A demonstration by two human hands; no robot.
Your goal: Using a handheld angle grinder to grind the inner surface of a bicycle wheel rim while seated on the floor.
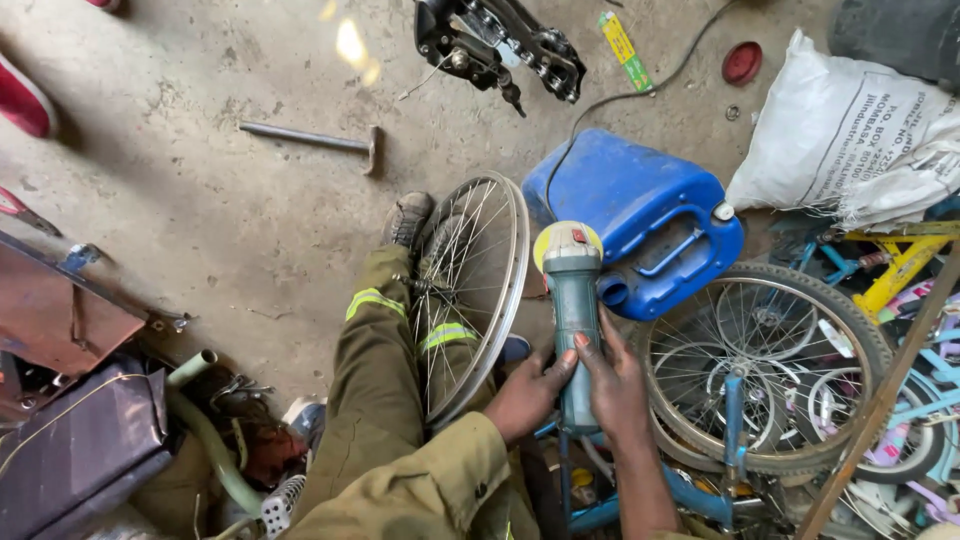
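Note:
Both hands grip a teal angle grinder [573,300] with a grey head and yellow guard, pointing away from me. My left hand [530,393] wraps its body from the left; my right hand [612,385] clasps it from the right. Just left of the grinder a bare spoked bicycle rim [500,290] stands upright, held between my legs in olive trousers with reflective bands [375,300]. The grinder's head sits close to the rim's right edge; contact cannot be told.
A blue plastic jerrycan [640,215] lies behind the grinder. A tyred bicycle wheel [765,365] and bike frames crowd the right, with a white sack [845,130] beyond. On the concrete floor lie a hammer [315,140] and a black metal assembly [500,45]. Boxes and hose fill the left.

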